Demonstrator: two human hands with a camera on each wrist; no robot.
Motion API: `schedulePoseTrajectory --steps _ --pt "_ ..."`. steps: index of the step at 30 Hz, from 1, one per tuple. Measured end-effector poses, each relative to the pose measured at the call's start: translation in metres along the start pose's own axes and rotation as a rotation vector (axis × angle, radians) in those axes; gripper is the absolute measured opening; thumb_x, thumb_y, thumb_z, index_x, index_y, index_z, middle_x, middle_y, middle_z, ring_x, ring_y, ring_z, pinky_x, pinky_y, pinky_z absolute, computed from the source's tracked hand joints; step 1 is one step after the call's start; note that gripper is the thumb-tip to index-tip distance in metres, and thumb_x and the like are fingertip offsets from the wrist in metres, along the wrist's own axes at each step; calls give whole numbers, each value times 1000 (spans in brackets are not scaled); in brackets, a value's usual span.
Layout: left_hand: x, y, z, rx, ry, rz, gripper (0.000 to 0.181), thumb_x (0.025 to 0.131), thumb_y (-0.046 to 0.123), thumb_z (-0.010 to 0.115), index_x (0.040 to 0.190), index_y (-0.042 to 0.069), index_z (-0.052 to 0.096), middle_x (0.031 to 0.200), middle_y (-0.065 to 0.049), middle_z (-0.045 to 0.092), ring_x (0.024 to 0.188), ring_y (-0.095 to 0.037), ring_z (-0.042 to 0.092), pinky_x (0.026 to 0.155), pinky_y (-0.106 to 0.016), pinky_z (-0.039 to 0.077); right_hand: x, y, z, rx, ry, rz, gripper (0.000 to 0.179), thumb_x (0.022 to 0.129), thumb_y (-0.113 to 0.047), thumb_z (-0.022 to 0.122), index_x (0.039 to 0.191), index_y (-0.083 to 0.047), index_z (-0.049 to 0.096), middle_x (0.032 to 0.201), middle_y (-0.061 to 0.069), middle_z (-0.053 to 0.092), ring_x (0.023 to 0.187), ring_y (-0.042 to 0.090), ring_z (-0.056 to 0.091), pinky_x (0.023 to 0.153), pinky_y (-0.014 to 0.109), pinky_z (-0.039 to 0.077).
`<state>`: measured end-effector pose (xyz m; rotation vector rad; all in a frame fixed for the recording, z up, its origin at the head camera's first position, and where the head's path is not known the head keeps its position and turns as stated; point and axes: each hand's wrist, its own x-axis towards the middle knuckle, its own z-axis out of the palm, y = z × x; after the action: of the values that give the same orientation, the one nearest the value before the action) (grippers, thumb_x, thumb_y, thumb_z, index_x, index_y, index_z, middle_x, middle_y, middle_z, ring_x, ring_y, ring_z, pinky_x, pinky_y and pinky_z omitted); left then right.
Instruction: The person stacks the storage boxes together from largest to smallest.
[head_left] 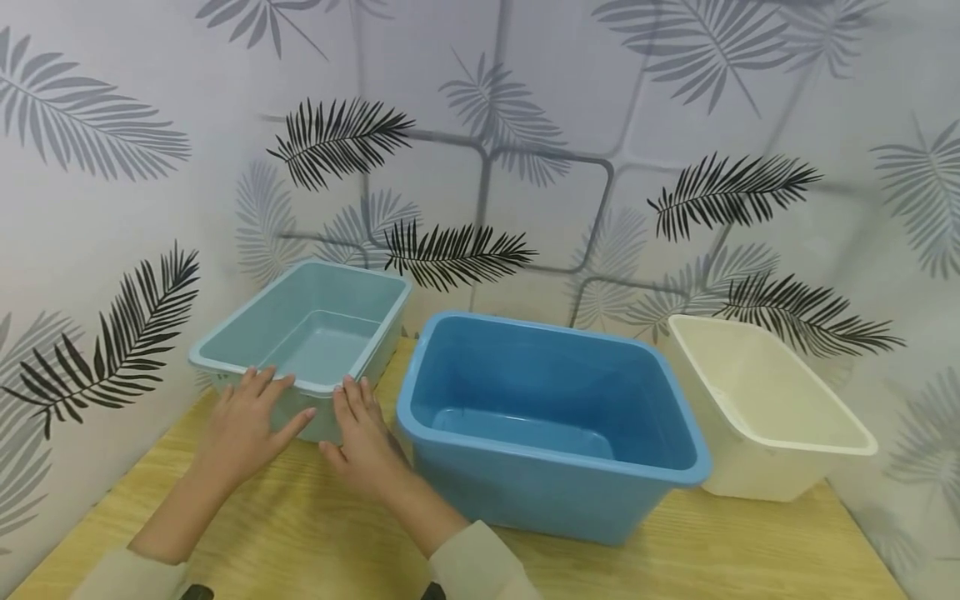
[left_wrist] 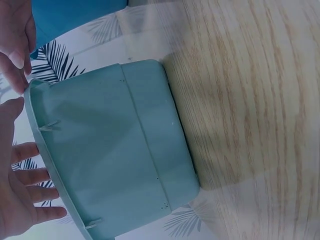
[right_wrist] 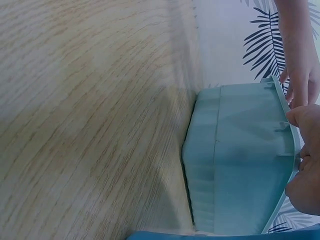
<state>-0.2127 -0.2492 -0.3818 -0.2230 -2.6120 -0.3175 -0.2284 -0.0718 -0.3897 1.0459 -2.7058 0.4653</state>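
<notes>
A pale teal plastic basin [head_left: 324, 346] stands at the table's left rear; its inside shows nothing in it. Fingers spread, my left hand [head_left: 243, 427] rests on the basin's near rim, left of the middle. At the near right corner of that rim, my right hand [head_left: 369, 440] lays its fairly straight fingers on the edge. In the left wrist view, the left hand [left_wrist: 20, 185] has its fingertips against the rim, the thumb apart from the fingers. The right wrist view shows the right hand [right_wrist: 307, 155] at the rim's corner, partly cut off by the frame.
A larger blue basin [head_left: 551, 504] stands close to the right of the teal one. Farther right is a cream basin [head_left: 787, 471]. All stand on a wood-grain table [head_left: 300, 533], with a leaf-patterned wall covering [head_left: 540, 208] behind and at the sides.
</notes>
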Motion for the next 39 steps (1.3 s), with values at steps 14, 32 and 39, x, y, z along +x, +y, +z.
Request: schedulePoseTrajectory --steps 14,32,39 --pt "-10 0 -4 1 64 32 53 83 35 66 116 -5 58 123 -34 51 116 -57 42 90 -67 38 -5 -1 1 -200 53 -68 63 93 -34 54 143 -2 32 151 14 29 141 30 25 111 37 32" --pt "-23 -13 -7 -31 143 81 41 80 22 71 110 -4 59 119 -33 55 111 -56 47 88 -65 40 -13 -10 -2 -291 156 -207 54 92 -31 57 135 -1 45 141 11 44 135 23 39 106 30 38" --pt "-25 -18 -6 4 169 101 40 75 15 72 109 -3 59 118 -32 56 109 -54 49 85 -65 42 -14 -16 -2 -311 145 -206 55 91 -31 57 135 -1 44 143 11 43 135 22 39 105 28 39"
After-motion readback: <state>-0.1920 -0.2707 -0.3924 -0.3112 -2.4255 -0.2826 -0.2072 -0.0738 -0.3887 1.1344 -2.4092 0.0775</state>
